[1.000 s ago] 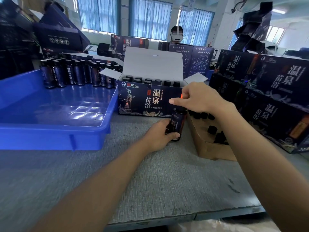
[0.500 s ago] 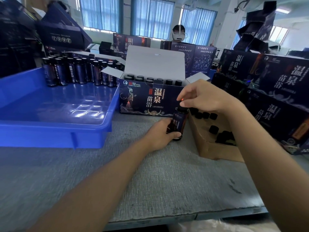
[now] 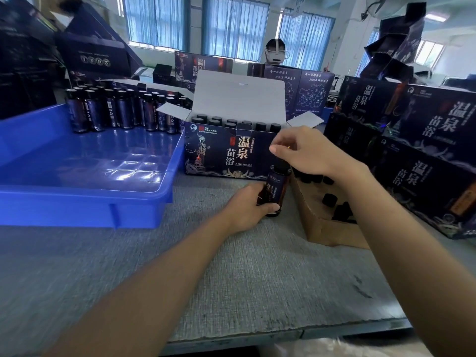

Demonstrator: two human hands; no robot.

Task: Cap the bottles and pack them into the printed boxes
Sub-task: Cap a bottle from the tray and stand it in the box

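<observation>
Big bright workshop kind of room. The far wall point(image 3: 353, 47) is white, and most of it is a row of tall windows point(image 3: 235, 27) with blue curtains point(image 3: 306, 39) drawn across, daylight glowing through them. There's a paler side window point(image 3: 427, 51) on the far right. A lit ceiling lamp point(image 3: 435, 18) sits up in the top right corner. The work table point(image 3: 355, 329) fills the near part, topped with a grey ribbed cover point(image 3: 257, 274) that has a few dark scuffs point(image 3: 360, 287) on its right side, and its dark front edge runs along the near side.
</observation>
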